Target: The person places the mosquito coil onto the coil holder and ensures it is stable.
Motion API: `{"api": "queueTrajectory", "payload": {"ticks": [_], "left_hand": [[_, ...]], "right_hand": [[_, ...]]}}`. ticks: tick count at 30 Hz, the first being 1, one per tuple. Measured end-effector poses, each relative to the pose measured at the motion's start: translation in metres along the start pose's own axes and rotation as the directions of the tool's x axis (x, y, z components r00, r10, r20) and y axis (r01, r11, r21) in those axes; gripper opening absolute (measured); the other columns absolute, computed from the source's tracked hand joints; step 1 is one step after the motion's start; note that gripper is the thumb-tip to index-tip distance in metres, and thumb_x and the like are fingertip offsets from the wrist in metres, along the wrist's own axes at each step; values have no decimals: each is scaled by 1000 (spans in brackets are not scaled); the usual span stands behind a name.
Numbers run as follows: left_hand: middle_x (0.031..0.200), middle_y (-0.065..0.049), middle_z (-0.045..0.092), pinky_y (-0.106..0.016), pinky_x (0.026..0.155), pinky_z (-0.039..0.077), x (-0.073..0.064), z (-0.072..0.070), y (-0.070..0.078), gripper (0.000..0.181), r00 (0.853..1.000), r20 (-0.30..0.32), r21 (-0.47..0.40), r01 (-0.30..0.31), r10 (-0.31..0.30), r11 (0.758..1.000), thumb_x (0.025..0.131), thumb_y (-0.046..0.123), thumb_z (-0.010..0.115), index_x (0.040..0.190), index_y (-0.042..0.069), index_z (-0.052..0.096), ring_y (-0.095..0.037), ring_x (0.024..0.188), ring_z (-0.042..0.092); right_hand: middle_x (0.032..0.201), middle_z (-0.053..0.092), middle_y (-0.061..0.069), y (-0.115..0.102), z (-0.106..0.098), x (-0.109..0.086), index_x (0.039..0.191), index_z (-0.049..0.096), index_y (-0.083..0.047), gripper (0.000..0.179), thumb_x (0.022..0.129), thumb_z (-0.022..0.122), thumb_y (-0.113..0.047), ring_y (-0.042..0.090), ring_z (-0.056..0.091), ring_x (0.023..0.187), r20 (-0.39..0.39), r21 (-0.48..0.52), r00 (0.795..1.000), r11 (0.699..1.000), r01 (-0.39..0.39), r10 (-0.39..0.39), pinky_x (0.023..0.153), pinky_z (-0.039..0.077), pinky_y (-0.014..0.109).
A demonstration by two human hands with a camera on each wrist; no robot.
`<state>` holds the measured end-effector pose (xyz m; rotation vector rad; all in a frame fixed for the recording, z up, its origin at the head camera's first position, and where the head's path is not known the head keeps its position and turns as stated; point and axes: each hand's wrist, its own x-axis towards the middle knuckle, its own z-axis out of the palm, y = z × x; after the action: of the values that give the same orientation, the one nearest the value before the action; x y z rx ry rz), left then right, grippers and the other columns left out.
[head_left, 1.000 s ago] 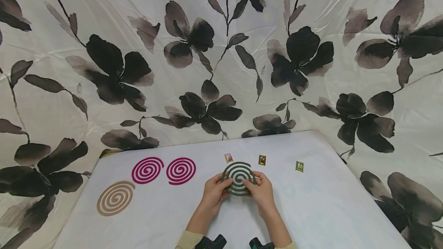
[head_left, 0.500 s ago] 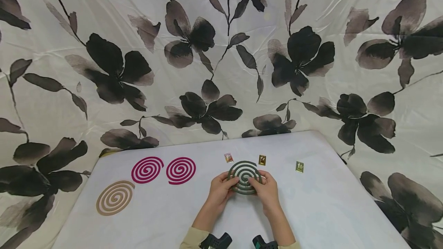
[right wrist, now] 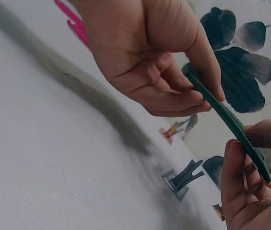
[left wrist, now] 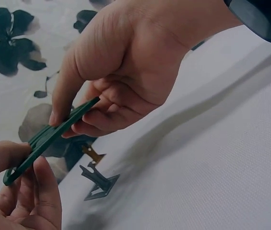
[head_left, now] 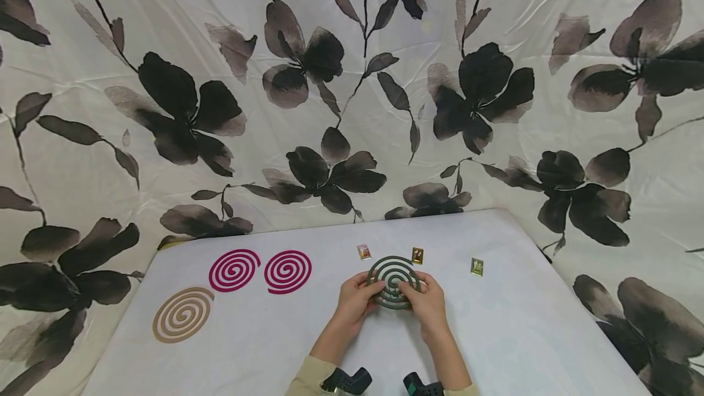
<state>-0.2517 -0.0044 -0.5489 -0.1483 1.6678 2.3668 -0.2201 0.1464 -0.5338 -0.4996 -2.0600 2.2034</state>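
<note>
Dark green, the spiral coil (head_left: pixel 395 284) is held above the table (head_left: pixel 275 347), grasped from both sides. The left hand (head_left: pixel 354 302) and right hand (head_left: pixel 430 309) each pinch it, thumb on top and fingers beneath. Compared with a second ago, hands and coil have shifted a little to the right; in the head view the coil's rim now meets the lower corner of the gold stand (head_left: pixel 418 255), where a gap showed before. On the left, two magenta coils (head_left: pixel 288 272) and, nearer, the tan coil (head_left: pixel 184 315) lie as they did. The pinkish-red stand (head_left: pixel 363 252) and, farther right, the green stand (head_left: pixel 476 267) keep their places; any marks on them are too small to read. The right wrist view shows a dark forked stand (right wrist: pixel 176 181) below the held coil.
</note>
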Motion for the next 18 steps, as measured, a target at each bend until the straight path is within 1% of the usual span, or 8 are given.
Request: {"api": "queueTrajectory", "payload": {"ticks": [3,11,15,18], "left_hand": [[97,-9,69,-20,57,51,1,1,-1,40,1000,4,10,1,-1,1000,85,2,73,120,-8,57,-10,73,64],[96,-9,69,-20,56,52,4,1,-4,40,1000,-9,38,4,-4,999,84,2,73,119,-8,58,-10,71,64],[95,-9,70,-20,57,52,5,0,-5,39,1000,-14,42,17,-16,999,83,3,73,118,-7,59,-10,70,64],[94,-9,70,-20,57,52,4,0,-6,38,1000,-9,41,11,-10,999,83,2,73,117,-8,59,-10,70,64]], "right_hand": [[103,70,16,2,-1,1,123,53,4,44,87,73,-12,19,67,86,1,-1,1000,1000,1,-1,63,51,23],[101,70,15,6,-1,6,122,54,3,42,87,72,-12,20,67,86,1,-11,1000,1000,-6,6,63,51,24],[101,69,15,6,-1,6,122,55,3,42,87,72,-12,20,67,86,-6,-19,1000,1000,-11,11,64,51,24],[101,69,15,7,-1,6,123,55,2,42,87,72,-13,20,67,86,-9,-29,1000,999,-20,20,65,51,24]]}}
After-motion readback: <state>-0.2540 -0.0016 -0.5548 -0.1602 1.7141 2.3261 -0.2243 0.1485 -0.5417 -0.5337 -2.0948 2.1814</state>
